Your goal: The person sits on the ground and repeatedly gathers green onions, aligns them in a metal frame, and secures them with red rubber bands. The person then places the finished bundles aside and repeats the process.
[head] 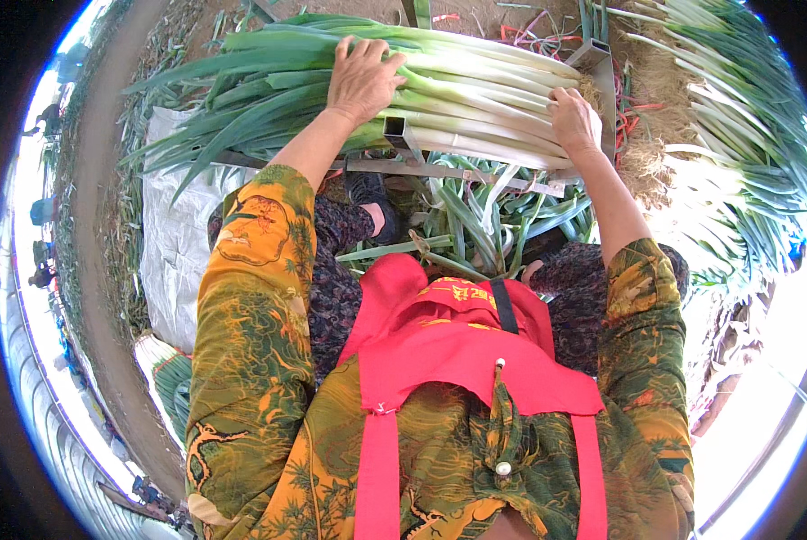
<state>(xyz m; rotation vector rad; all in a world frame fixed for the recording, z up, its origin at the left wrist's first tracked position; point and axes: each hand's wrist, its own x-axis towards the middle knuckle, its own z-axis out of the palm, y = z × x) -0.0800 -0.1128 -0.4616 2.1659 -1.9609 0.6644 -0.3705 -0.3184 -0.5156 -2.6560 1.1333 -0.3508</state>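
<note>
A thick pile of Welsh onions (pixel 471 88) lies crosswise in a metal rack (pixel 454 172), with green leaves to the left and white stalks and roots to the right. My left hand (pixel 366 77) rests palm down on top, where the green turns white, its fingers apart. Near the root end, my right hand (pixel 574 120) touches the white stalks with bent fingers; whether it pinches one is hidden. The roots sit close to the rack's metal end plate (pixel 606 101). A square-tube post (pixel 398 135) rises at the rack's near side, between my forearms.
More Welsh onions (pixel 754 135) lie in a long heap on the right, roots inward. Loose leaves (pixel 484 223) cover the ground under the rack, between my feet. A white woven sheet (pixel 171 270) lies to the left, near a bundle of onions (pixel 167 371). Red ties (pixel 532 34) are scattered beyond.
</note>
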